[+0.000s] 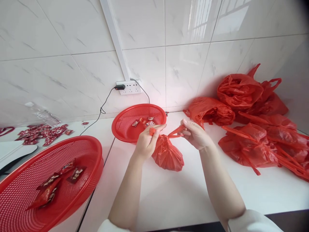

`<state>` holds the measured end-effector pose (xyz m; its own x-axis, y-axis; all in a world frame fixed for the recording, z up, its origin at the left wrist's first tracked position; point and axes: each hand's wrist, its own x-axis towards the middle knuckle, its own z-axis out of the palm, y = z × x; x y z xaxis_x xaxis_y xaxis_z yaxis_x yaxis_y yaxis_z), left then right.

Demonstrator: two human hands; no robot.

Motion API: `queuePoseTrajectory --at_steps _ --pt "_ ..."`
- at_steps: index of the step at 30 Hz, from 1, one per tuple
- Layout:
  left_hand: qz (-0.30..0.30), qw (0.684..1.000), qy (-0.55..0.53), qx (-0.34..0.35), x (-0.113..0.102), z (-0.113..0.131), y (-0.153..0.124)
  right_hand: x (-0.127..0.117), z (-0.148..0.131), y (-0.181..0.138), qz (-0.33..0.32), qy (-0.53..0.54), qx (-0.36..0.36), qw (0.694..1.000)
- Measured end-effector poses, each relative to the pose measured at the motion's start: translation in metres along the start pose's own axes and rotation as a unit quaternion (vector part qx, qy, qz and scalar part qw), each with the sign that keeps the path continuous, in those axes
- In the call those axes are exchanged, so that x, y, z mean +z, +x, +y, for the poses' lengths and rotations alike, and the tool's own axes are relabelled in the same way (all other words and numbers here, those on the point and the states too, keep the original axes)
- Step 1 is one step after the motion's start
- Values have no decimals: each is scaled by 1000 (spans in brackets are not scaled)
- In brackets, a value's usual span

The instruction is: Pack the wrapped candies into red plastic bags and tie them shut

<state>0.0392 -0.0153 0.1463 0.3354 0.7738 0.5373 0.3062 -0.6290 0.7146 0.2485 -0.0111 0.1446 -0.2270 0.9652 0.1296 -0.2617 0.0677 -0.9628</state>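
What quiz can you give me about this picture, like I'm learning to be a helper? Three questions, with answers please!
1. How many hands hold the small red bag: a) none, b) one, c) two?
2. True or false: a black plug sits in the white socket panel.
3. Fill the gap: the heap of red bags lies to the ____ of the small red bag.

Key:
1. c: the left hand and the right hand both grip it.
2. True.
3. Right.
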Motion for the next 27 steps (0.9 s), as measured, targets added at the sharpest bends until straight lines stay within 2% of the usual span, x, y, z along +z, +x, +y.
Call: queuePoseTrajectory --at_steps 5,10,15,19,22,25,27 --pt "-18 994 104 -2 -17 0 -2 -15 -10 -8 53 -85 -15 995" --pt "-9 981 171 -89 -44 -9 -4 -52 -20 -18 186 -147 -19 971" --pt "-42 969 177 -165 -51 -17 -1 -66 -21 -18 242 -181 -29 953" --pt "-98 966 87 -223 -41 -24 0 -69 -14 -16 250 -230 -20 940" --pt "-121 953 85 -263 -29 -33 0 -71 -13 -18 226 -326 11 918" --pt "-150 940 116 -283 -18 -41 0 -63 -16 -19 173 -456 46 872" --pt "-171 928 147 -295 -14 -42 1 -49 -13 -18 153 -537 35 829"
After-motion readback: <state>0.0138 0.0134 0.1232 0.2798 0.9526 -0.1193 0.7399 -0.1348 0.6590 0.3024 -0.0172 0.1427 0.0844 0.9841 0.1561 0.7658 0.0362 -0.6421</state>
